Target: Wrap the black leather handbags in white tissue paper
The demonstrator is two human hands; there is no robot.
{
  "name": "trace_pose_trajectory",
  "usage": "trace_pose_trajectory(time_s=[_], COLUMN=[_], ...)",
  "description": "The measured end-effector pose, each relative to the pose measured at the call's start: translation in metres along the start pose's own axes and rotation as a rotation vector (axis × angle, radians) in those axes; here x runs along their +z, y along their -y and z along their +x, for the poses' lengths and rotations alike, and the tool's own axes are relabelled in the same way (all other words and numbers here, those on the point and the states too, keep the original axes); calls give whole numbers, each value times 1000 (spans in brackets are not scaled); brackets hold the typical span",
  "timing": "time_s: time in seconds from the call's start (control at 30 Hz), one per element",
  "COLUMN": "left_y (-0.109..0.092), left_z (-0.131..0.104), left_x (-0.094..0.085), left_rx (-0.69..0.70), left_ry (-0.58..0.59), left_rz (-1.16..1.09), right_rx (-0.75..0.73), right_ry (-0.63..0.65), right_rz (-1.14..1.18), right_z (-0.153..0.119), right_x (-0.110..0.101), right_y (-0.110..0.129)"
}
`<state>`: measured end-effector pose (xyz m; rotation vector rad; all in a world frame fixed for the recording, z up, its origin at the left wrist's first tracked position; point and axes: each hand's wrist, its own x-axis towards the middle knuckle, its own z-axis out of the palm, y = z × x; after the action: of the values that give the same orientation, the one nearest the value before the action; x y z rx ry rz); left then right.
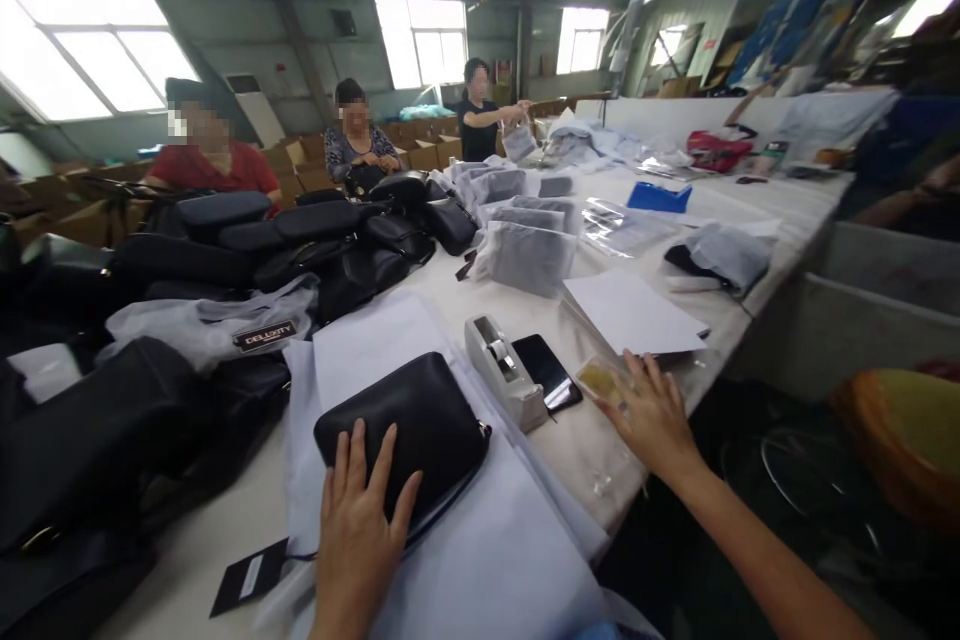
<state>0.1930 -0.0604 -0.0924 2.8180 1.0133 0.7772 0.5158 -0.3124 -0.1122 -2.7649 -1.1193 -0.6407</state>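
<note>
Head view: your left hand [364, 505] lies spread on the black, rounded, leather-look bag [420, 410] at 7 o'clock, apparently steadying it on flat white paper sheets [495, 560]. Your right hand [654, 415] touches the flat, clear-and-yellow plastic packet [601, 380] at 4 o'clock; pinching cannot be confirmed.

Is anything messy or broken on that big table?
I see nothing clearly broken or spilled. The black bags heaped on the left look jumbled, and the white sheets under the bag beneath the left hand overlap crookedly.
</note>
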Motion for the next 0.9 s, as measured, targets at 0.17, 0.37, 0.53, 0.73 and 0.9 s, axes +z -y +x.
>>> trace_pose_trajectory(time_s=[0.17, 0.37, 0.53, 0.73, 0.9], left_y=[-1, -3, -4, 5, 13], left_z=[-3, -4, -5, -8, -10], left_x=[-1, -2, 1, 22, 45], left_rx=[-5, -46, -32, -53, -50], left_ry=[-23, -17, -57, -130, -224], left_rz=[25, 60, 75, 87, 129], right_rx=[-59, -261, -479, -573, -438], right_ry=[-41, -330, 14, 391, 428], right_rz=[60, 575, 889, 515, 366], right_z=[6, 60, 147, 261, 294], right_x=[-1, -77, -93, -10, 50], right_y=[-3, 54, 163, 296, 346])
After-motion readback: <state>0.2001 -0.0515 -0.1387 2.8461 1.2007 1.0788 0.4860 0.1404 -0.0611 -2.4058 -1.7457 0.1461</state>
